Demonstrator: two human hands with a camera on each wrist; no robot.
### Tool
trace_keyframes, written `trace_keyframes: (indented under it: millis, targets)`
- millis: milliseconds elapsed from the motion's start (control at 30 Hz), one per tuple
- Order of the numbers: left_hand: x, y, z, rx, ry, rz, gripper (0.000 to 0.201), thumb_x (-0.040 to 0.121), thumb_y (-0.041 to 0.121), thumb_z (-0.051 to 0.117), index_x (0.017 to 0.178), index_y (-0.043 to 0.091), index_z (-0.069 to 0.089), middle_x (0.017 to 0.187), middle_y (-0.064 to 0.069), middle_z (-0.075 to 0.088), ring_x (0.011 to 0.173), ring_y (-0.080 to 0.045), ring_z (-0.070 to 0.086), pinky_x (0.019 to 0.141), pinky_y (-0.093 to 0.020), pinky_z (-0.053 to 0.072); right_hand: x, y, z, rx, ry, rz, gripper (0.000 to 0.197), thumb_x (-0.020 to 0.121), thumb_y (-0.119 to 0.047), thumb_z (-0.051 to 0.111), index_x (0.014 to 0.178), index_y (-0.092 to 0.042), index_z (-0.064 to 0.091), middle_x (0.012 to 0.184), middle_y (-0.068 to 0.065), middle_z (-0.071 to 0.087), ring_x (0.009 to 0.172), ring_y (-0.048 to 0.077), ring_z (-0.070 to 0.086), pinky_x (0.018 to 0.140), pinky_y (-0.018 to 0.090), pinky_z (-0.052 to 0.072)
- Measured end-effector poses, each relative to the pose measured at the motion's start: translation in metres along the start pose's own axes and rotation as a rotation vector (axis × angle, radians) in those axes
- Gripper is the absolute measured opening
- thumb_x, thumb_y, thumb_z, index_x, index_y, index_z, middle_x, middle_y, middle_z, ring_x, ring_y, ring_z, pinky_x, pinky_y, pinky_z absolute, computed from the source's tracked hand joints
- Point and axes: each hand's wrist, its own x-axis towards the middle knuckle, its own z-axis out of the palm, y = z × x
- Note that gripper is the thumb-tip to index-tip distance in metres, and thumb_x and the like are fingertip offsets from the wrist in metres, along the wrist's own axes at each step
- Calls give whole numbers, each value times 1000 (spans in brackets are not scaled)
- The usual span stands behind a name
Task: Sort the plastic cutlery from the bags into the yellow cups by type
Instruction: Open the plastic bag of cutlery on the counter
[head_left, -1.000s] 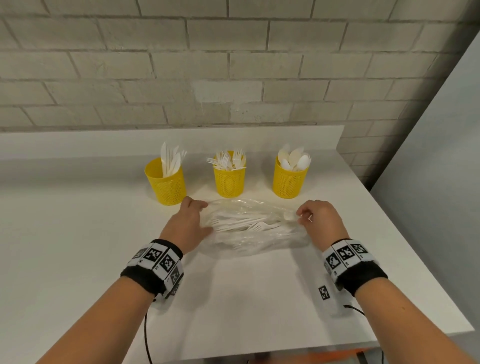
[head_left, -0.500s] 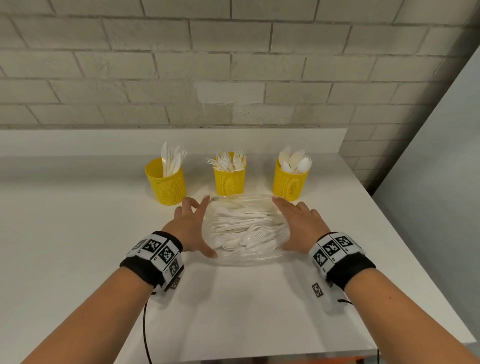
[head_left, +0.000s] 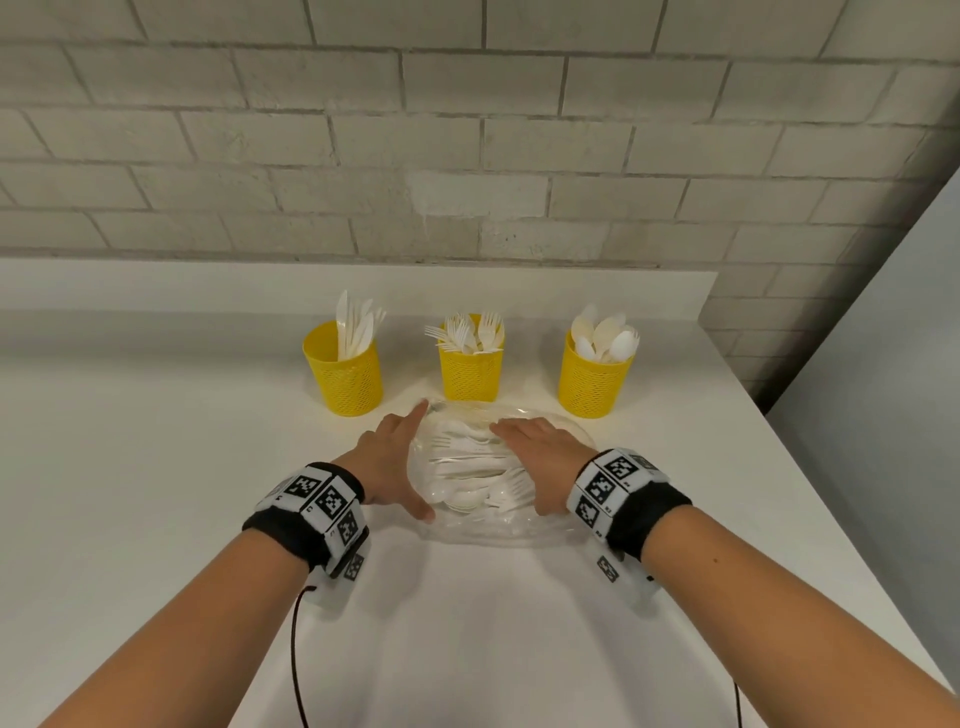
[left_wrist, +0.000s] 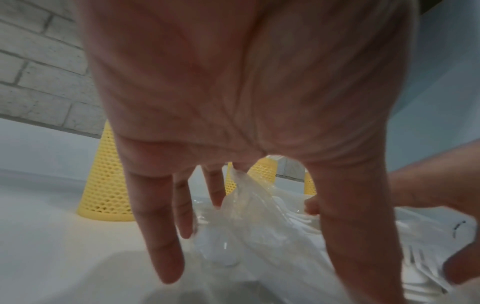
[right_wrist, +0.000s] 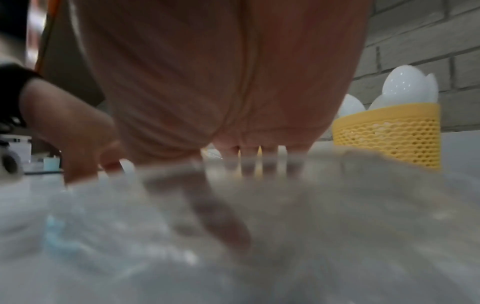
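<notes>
I count three yellow cups in a row at the back of the white bench (head_left: 156, 493). The left cup (head_left: 345, 371) holds knives (head_left: 353, 325), the middle cup (head_left: 470, 371) holds forks (head_left: 467, 332), and the right cup (head_left: 595, 376) holds spoons (head_left: 605, 335); the pieces in each overlap too much for me to count them.

Just in front of the cups lies one clear plastic bag (head_left: 493, 530), flat on the bench, with a loose heap of white cutlery (head_left: 478, 480) inside. I can make out forks and spoons in it, but no reliable number.

I see two hands, both on the bag. My left hand (head_left: 387, 460) lies along its left edge, fingers straight and spread, thumb reaching toward the near side; the left wrist view shows the fingers wide apart over crumpled film. My right hand (head_left: 540, 457) rests flat on top of the bag on its right side, fingers extended and close together, pressing the film. The right wrist view is blurred by plastic against the lens.
</notes>
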Motion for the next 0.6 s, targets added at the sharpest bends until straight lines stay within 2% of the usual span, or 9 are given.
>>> trace_keyframes:
  millis: [67, 200, 267, 367, 467, 600]
  targets:
    - [0, 0, 0, -32, -6, 9, 140, 53, 37, 90, 148, 39, -11, 144, -10, 26, 133, -34, 29, 110, -51, 30, 7, 3, 2, -37, -15, -1, 102, 71, -11, 74, 150, -19, 11, 155, 2, 19, 139, 24, 22, 114, 39, 25]
    - [0, 2, 0, -88, -1, 31, 137, 56, 28, 90, 149, 38, -10, 140, -10, 28, 131, -33, 31, 109, -50, 31, 17, 4, -3, -150, 109, -27, 89, 70, -34, 71, 146, -24, 26, 133, 2, 34, 120, 24, 32, 100, 37, 28]
    - [2, 5, -1, -114, 3, 49, 136, 56, 23, 90, 150, 34, -8, 139, -10, 28, 130, -32, 32, 109, -47, 33, 23, 2, -5, -119, 145, -55, 87, 69, -42, 72, 144, -24, 31, 127, 2, 36, 117, 23, 33, 99, 35, 30]
    - [6, 7, -3, -141, -3, 66, 132, 59, 15, 88, 151, 27, -6, 140, -9, 25, 128, -28, 35, 105, -34, 36, 31, 0, -4, -63, 156, -72, 85, 67, -51, 72, 139, -21, 38, 131, 1, 38, 120, 22, 33, 104, 35, 32]
    - [10, 8, -3, -144, -10, 56, 128, 61, 13, 86, 152, 24, -4, 142, -8, 24, 128, -26, 36, 101, -29, 36, 37, 0, -1, -22, 172, -65, 76, 67, -51, 74, 129, -20, 44, 130, 1, 42, 119, 22, 36, 102, 35, 32]
    - [11, -1, -3, -178, 19, -6, 125, 62, 18, 86, 152, 29, 1, 140, -8, 28, 126, -28, 39, 106, -37, 36, 38, 6, 3, -34, 226, -80, 65, 66, -48, 74, 117, -17, 48, 121, 2, 42, 111, 23, 36, 93, 32, 30]
